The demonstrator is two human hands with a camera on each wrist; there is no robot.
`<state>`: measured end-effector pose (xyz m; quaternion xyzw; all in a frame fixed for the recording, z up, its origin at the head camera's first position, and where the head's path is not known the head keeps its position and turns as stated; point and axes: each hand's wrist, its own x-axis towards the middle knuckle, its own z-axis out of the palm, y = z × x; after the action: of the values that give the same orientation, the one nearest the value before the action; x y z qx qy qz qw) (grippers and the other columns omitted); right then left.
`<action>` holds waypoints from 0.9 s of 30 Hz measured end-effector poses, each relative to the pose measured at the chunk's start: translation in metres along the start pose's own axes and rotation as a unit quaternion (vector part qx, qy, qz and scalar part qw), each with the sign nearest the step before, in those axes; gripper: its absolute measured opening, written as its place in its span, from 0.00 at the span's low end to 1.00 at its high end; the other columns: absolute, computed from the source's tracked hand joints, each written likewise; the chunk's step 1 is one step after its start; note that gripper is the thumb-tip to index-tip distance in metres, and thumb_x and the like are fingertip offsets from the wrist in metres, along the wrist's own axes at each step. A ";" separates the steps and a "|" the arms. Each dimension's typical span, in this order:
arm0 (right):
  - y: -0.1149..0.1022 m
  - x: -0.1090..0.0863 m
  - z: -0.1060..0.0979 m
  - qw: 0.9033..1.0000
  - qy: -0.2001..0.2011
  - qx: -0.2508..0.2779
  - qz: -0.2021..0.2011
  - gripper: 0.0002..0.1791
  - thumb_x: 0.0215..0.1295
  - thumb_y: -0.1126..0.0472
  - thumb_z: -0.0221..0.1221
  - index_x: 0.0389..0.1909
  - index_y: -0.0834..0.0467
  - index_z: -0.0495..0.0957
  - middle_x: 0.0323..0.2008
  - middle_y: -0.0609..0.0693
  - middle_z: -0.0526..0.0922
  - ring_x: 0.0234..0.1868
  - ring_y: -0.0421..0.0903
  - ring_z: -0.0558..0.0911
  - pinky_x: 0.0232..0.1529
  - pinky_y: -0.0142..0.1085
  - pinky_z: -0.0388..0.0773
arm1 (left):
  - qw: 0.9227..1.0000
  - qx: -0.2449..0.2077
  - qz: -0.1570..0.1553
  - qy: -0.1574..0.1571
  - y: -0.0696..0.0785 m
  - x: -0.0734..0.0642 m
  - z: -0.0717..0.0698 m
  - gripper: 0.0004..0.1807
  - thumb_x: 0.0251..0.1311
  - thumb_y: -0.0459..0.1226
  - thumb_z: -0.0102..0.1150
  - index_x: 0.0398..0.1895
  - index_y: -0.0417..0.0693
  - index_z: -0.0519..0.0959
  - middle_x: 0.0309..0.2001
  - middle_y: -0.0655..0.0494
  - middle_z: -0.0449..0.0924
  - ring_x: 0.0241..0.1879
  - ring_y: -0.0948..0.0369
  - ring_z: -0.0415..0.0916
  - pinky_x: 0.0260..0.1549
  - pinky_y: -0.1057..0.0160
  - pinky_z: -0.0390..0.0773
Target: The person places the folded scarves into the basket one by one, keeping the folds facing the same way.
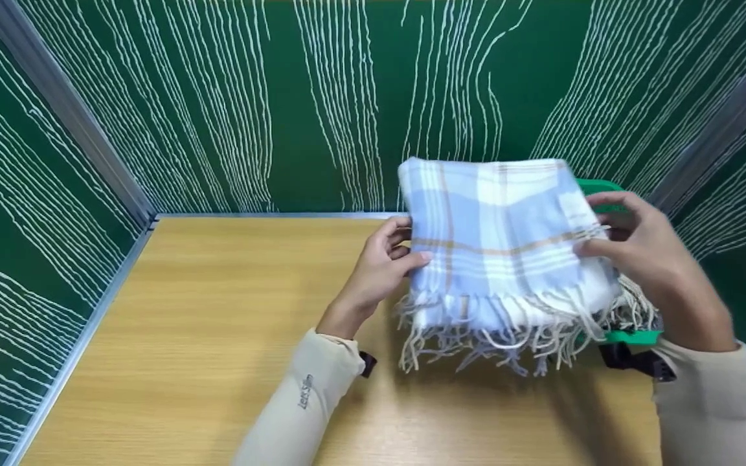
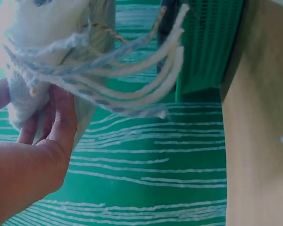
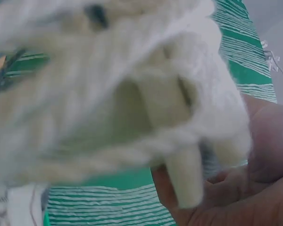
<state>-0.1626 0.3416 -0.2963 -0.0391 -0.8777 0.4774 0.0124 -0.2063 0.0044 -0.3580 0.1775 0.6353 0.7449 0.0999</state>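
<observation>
A folded plaid scarf [image 1: 496, 220] in light blue and white, with thin tan stripes and a long twisted fringe, is held up above the table's right half. My left hand [image 1: 379, 265] grips its left edge, thumb on the near face and fingers behind. At the right edge my right hand [image 1: 658, 252] pinches the cloth between thumb and fingers. In the left wrist view the fringe [image 2: 132, 70] hangs across in front of the left hand [image 2: 47, 146]. Fringe strands fill much of the right wrist view, partly covering the right hand [image 3: 269, 155].
A green plastic basket [image 1: 635, 337] stands behind and below the scarf at the right, mostly hidden; pale fringe shows at it. The wooden table [image 1: 217, 336] is bordered by green panels [image 1: 282, 97] with wavy white lines and grey metal corner posts [image 1: 88, 116].
</observation>
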 end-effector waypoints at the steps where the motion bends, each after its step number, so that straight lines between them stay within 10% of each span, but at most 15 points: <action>1: 0.000 0.000 -0.004 1.000 0.003 -0.003 0.001 0.33 0.67 0.68 0.67 0.64 0.36 0.67 0.55 0.46 0.74 0.47 0.35 0.79 0.41 0.31 0.85 | 1.000 -0.004 0.004 -0.002 -0.001 0.002 0.003 0.26 0.67 0.27 0.63 0.67 0.37 0.71 0.59 0.41 0.79 0.51 0.54 0.82 0.47 0.58 0.85; 12: 0.007 -0.007 -0.035 0.996 0.071 -0.055 -0.022 0.33 0.68 0.69 0.66 0.66 0.38 0.69 0.48 0.33 0.74 0.43 0.32 0.76 0.37 0.24 0.80 | 0.998 -0.039 0.015 -0.042 -0.004 0.017 0.032 0.30 0.67 0.24 0.61 0.72 0.36 0.67 0.64 0.40 0.76 0.54 0.53 0.80 0.53 0.56 0.84; 27: 0.031 -0.002 -0.060 0.985 0.138 -0.099 -0.006 0.33 0.70 0.70 0.63 0.67 0.36 0.70 0.52 0.40 0.72 0.42 0.32 0.74 0.37 0.18 0.76 | 0.996 -0.056 0.017 -0.063 -0.017 0.035 0.074 0.34 0.64 0.19 0.60 0.74 0.35 0.67 0.66 0.40 0.75 0.57 0.55 0.78 0.59 0.60 0.81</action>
<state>-0.1548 0.4086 -0.2890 -0.1000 -0.9108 0.3780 0.1324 -0.2108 0.0882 -0.3604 0.2295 0.5817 0.7683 0.1367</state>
